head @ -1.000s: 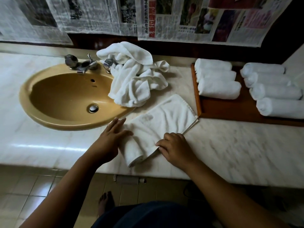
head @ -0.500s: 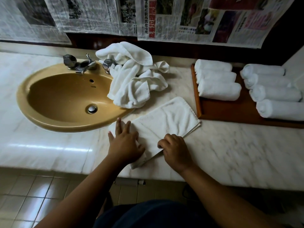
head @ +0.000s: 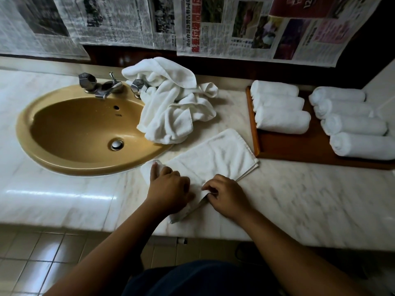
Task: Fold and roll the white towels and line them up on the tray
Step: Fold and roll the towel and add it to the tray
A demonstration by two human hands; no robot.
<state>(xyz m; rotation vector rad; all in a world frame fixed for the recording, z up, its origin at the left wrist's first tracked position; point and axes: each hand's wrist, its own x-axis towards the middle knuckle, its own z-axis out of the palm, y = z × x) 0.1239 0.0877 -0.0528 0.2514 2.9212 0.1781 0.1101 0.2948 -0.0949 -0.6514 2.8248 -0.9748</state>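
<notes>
Near the front edge of the marble desk (head: 299,195), between the mustard-coloured sink (head: 64,133) and the wooden tray (head: 299,146), a folded white towel (head: 215,159) lies flat and aslant. Its far corner is just beside the tray's near left corner. The near end is turned up into the start of a roll. The left hand (head: 168,189) lies over that roll, its grip curled round it with bent fingers on top. The right hand (head: 227,196) has a pinching grip on the towel's near edge, with a bit of white cloth showing between thumb and fingertips.

The roll looks barely begun, as most of the towel is flat. To do it well, the first turn should be tucked tight. Both hands should then push away evenly so the roll runs straight along the towel's length. The layers at the far corner fan slightly apart, so the side edges need watching or the end will come out stepped.

Seven rolled towels (head: 282,121) lie on the tray, three in the left column and four in the right. Bare wood in front of the three looks like the next place. A loose heap of towels (head: 171,112) waits by the tap (head: 102,86).
</notes>
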